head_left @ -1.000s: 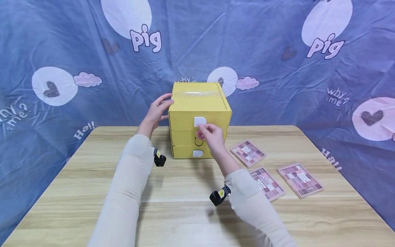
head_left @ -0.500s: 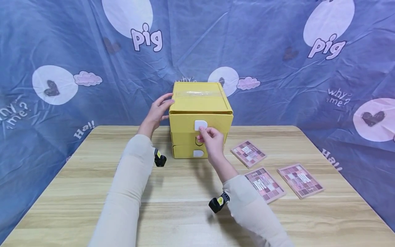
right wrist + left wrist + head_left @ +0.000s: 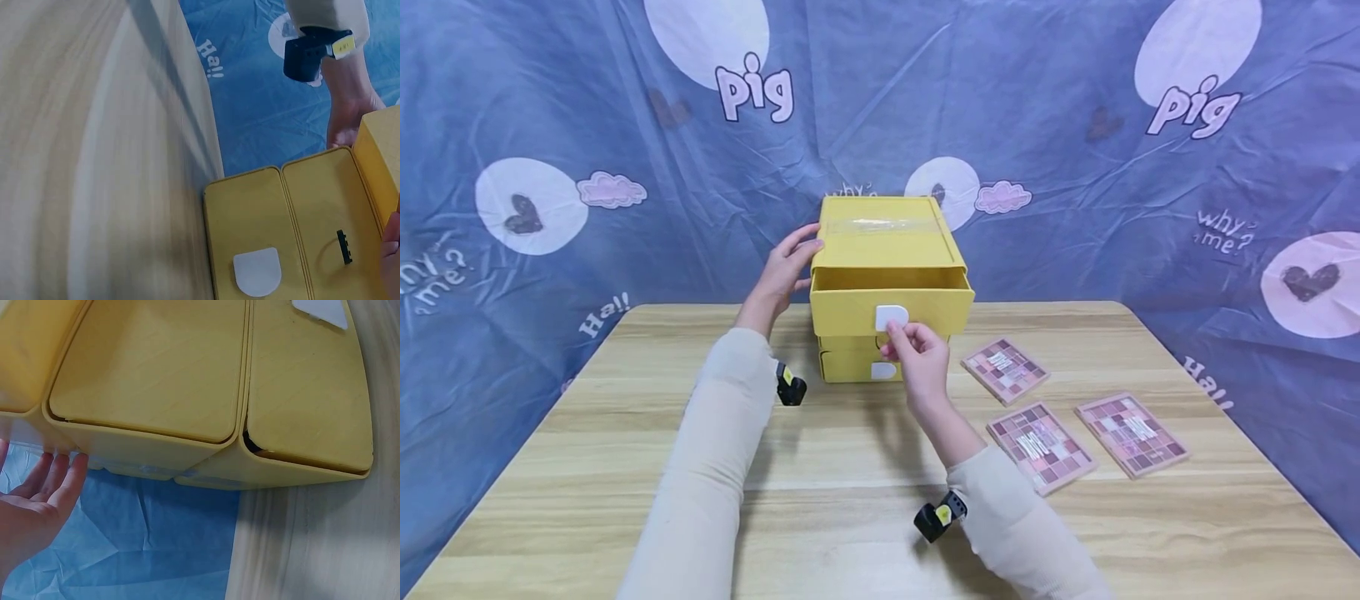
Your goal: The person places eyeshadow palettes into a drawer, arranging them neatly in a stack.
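A yellow three-drawer box [image 3: 883,246] stands at the back of the table. Its top drawer [image 3: 846,312] is pulled partway out, and a bare inside shows behind the front panel. My right hand [image 3: 923,362] pinches the white tab [image 3: 891,317] on that drawer's front; only a sliver of this hand enters the right wrist view. My left hand [image 3: 781,271] rests against the box's left side near the top, its fingers extended, as the left wrist view also shows at the hand's fingers [image 3: 59,472]. The lower two drawers are closed.
Three eyeshadow palettes [image 3: 1042,447] lie flat on the wooden table [image 3: 587,467], right of the box. A white tab [image 3: 257,272] marks the bottom drawer, and a dark fitting [image 3: 344,247] the middle one. A blue printed cloth [image 3: 880,100] hangs behind.
The top drawer has slid out toward me, from closed to partly open, as my right hand drew its tab forward. The left hand has stayed against the box's side.
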The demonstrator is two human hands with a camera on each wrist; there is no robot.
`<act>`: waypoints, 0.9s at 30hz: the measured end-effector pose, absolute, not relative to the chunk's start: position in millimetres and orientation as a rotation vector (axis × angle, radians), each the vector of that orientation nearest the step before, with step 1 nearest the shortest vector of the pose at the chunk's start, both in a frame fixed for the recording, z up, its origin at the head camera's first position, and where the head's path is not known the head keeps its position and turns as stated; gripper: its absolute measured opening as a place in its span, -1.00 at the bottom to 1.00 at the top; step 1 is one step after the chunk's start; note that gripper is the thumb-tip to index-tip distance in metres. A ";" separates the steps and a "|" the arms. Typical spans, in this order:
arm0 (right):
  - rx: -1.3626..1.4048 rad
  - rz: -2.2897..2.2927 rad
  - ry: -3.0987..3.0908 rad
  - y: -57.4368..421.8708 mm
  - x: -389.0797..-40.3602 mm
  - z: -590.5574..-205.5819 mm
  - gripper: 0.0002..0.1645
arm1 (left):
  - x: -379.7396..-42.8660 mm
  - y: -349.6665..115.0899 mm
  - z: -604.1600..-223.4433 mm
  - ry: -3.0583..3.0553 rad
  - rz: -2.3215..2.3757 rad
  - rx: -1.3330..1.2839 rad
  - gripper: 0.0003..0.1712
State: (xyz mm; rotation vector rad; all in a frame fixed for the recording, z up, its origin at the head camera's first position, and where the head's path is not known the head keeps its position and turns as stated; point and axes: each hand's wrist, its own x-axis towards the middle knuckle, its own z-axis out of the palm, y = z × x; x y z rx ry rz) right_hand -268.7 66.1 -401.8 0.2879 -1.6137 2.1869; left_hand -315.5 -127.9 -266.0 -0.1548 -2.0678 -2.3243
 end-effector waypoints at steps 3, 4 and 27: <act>0.291 2.144 -1.580 68.0 -290.3 -436.4 -0.75 | -315.5 -127.5 -265.6 -2.060 -2.328 -0.158 -0.47; 0.295 2.141 -1.566 67.8 -290.3 -439.9 -0.74 | -315.6 -127.3 -265.6 -2.059 -2.327 -0.158 -0.47; 0.354 2.083 -1.618 63.5 -165.9 -341.5 -0.80 | -316.8 -125.1 -268.2 -2.074 -2.262 -0.139 -0.50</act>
